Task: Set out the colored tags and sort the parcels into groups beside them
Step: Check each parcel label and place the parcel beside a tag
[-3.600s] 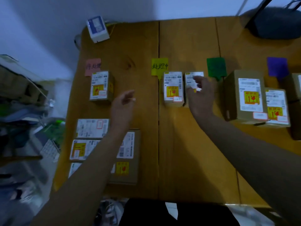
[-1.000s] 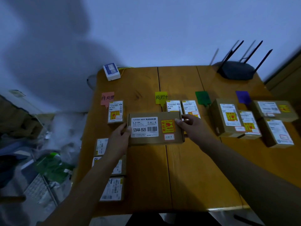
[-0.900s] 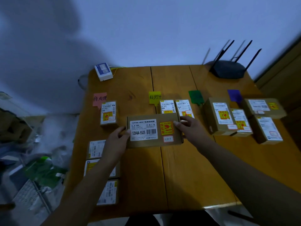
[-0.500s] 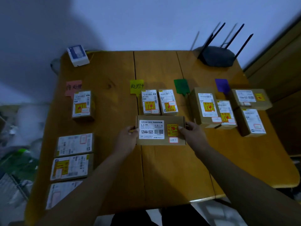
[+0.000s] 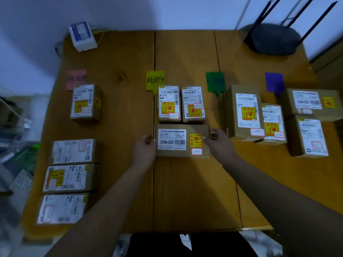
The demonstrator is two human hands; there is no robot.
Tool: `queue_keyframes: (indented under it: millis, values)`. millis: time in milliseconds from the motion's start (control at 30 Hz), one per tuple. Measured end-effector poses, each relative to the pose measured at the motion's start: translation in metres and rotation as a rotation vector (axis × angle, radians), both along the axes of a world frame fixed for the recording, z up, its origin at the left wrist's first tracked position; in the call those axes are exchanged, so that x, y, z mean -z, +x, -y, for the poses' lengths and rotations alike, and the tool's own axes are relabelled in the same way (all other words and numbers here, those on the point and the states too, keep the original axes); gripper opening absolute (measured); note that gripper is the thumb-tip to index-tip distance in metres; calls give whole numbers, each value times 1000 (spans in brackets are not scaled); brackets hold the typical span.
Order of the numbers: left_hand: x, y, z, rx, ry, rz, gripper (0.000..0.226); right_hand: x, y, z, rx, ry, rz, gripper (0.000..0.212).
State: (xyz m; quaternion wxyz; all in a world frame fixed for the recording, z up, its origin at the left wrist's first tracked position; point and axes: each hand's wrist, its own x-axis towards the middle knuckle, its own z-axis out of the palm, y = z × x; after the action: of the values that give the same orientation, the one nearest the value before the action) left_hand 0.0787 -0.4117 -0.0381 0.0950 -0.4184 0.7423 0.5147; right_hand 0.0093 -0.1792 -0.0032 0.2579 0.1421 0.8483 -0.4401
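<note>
A flat brown parcel [image 5: 182, 140] labelled 12V4A-5525 lies on the wooden table [image 5: 185, 191], held at its short ends between the left hand [image 5: 143, 150] and the right hand [image 5: 220, 144]; the fingers of each hand curl onto the box edge. It sits directly in front of two small upright parcels [image 5: 181, 103] that stand side by side below the yellow tag [image 5: 155, 79], its far edge just beside them. A pink tag [image 5: 76, 78] at far left has one small parcel [image 5: 85, 102] below it. Three flat parcels [image 5: 68, 179] lie in a column near the left table edge. Right of the held box, two parcels [image 5: 254, 114] stand below the green tag [image 5: 215, 83], and two more [image 5: 311, 121] below the purple tag [image 5: 274, 83]. A white-and-blue box [image 5: 82, 36] and a black router [image 5: 274, 38] occupy the far corners.
</note>
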Motion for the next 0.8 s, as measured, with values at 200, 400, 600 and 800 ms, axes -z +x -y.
queue_keyframes:
  millis: [200, 400, 600, 800]
  values:
    - [-40, 0, 55, -86, -128, -95, 31, -45, -13, 50, -237, 56, -140, 73]
    - [-64, 52, 147, -107, -182, -170, 25, -70, 21, 168, -342, -155, 5, 66]
    - [-54, 128, 261, -205, -243, -89, 33, -35, 91, 268, -404, -194, 281, 70]
    - [-25, 148, 322, -82, -150, 67, 72, 1, 144, 314, -425, -46, 324, 97]
